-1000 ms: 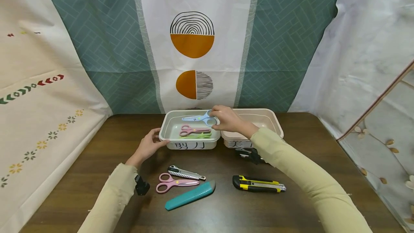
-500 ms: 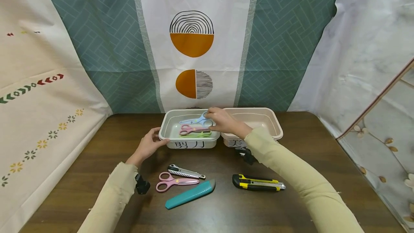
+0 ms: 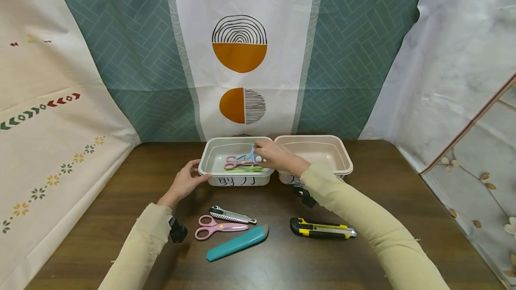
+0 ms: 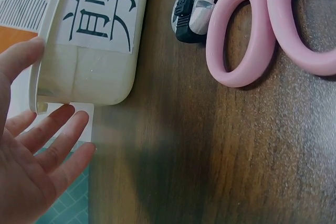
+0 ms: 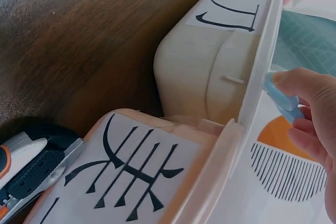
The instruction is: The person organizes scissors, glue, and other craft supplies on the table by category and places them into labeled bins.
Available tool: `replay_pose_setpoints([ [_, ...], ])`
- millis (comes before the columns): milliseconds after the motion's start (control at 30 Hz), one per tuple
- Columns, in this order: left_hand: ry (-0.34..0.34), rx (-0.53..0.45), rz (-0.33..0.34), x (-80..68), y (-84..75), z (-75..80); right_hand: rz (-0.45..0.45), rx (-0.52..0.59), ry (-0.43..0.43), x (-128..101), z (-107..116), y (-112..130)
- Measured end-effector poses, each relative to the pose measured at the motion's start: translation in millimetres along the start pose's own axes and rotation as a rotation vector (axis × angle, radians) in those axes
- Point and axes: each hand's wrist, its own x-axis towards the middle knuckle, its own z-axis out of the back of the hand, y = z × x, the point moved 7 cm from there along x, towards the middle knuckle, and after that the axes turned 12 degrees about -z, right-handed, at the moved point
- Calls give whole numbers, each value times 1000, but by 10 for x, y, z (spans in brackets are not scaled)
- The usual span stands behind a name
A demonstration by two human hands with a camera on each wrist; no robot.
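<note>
My right hand (image 3: 276,153) pinches the handles of light blue scissors (image 3: 247,156) over the right part of a pale green box (image 3: 203,161). In the right wrist view, the blue handle (image 5: 283,99) sits between thumb and fingers, beside the box rim. Inside that box lie pink scissors (image 3: 231,165), partly covered by the blue ones, and green scissors (image 3: 247,169). My left hand (image 3: 186,181) is at the box's left end. Its thumb touches the rim, while the fingers are spread against the end wall, as the left wrist view shows.
A beige box (image 3: 346,159) stands against the right side of the green one. In front lie a silver-black utility knife (image 3: 233,215), pink scissors (image 3: 221,227), a teal cutter (image 3: 238,242) and a yellow-black utility knife (image 3: 322,228). Another utility knife (image 5: 37,166) lies before the beige box.
My right hand has moved left and lower with the blue scissors, which now overlap the pink ones in the box. The left hand stays in place.
</note>
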Motion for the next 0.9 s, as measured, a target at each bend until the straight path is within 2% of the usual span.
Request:
replay_pose_setpoints([
  [233,-4,6,4,-6,5,1,9,47,-22,23,-21,39],
  [433,-5,10,0,-6,-1,-2,-44,151,59,45,-90,63],
  [533,-1,6,2,-3,-3,-12,-99,160,96,21,-93,39],
  [633,2,10,7,-4,3,-14,-123,157,95,1,-58,29],
  [900,12,20,9,-14,-1,-13,-92,145,95,-79,22,145],
])
